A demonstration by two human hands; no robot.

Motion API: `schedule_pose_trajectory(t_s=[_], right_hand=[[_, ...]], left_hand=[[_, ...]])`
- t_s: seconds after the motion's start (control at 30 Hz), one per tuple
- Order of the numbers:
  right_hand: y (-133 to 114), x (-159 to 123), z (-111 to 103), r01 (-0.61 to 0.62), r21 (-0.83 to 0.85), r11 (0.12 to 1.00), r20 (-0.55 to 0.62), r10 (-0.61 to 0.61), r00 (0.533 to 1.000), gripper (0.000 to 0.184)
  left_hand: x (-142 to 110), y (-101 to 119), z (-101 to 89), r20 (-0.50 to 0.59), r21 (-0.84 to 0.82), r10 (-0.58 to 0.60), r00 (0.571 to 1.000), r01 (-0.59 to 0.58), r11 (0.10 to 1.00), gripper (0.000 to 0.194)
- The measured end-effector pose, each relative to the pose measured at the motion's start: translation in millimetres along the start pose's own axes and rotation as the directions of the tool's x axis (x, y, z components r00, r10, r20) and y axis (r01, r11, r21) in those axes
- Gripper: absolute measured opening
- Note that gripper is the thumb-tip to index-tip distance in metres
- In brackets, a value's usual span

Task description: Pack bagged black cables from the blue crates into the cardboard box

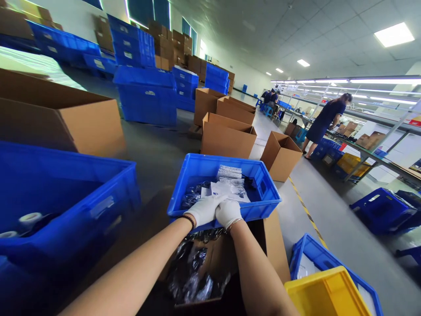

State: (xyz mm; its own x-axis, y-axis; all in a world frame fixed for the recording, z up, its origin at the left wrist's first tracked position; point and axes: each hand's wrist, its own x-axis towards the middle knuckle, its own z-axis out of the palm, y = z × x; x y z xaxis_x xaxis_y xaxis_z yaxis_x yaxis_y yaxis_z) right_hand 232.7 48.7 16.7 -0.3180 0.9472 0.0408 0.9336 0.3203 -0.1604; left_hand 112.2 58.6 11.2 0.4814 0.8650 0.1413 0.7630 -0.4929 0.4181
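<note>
Hands in white gloves, left hand and right hand, grip the near rim of the blue bin above a cardboard box.

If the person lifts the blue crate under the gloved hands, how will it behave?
The blue crate looks like rigid plastic, so it probably keeps its shape. It holds only some bagged parts, so it is likely light. Both hands, left and right, sit on one rim, so it may tip.
</note>
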Motion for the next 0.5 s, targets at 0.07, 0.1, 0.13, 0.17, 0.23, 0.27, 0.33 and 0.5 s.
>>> schedule_pose_trajectory(t_s=[0.07,0.1,0.13,0.17,0.23,0.27,0.33,0.5], right_hand=[[-0.2,0.3,-0.8,0.001,-0.004,1.0,0.009,-0.001,1.0,0.04],[-0.2,0.5,-1.1,0.004,-0.003,1.0,0.013,-0.004,1.0,0.04],[-0.2,0.7,-1.3,0.007,-0.002,1.0,0.014,-0.006,1.0,0.04],[-0.1,0.9,-1.4,0.007,0.0,1.0,0.015,-0.007,1.0,0.04],[0.0,1.0,-1.5,0.007,0.003,1.0,0.015,-0.007,1.0,0.04],[0.0,1.0,-1.5,0.009,0.003,1.0,0.015,-0.009,1.0,0.04],[0.0,0.9,-1.6,0.014,0.001,1.0,0.017,-0.014,1.0,0.04],[0.0,0.9,-0.9,0.021,-0.006,1.0,0.008,-0.021,1.0,0.039]], left_hand=[[0.5,-0.4,0.1,0.0,-0.004,0.003,1.0,-0.003,1.0,0.057],[0.8,-0.6,0.1,0.0,-0.006,0.005,1.0,-0.005,1.0,0.057],[1.1,-0.9,0.2,-0.001,-0.007,0.008,1.0,-0.008,1.0,0.057],[1.3,-1.2,0.3,0.0,-0.007,0.009,1.0,-0.009,1.0,0.058],[1.4,-1.6,0.2,0.006,-0.003,0.004,1.0,-0.004,1.0,0.057],[1.4,-1.6,0.1,0.01,0.001,-0.002,1.0,0.002,1.0,0.057],[1.0,-1.6,-0.4,0.017,0.006,-0.016,1.0,0.016,1.0,0.056],[0.7,-2.6,0.0,0.02,0.006,-0.019,1.0,0.019,1.0,0.056]])
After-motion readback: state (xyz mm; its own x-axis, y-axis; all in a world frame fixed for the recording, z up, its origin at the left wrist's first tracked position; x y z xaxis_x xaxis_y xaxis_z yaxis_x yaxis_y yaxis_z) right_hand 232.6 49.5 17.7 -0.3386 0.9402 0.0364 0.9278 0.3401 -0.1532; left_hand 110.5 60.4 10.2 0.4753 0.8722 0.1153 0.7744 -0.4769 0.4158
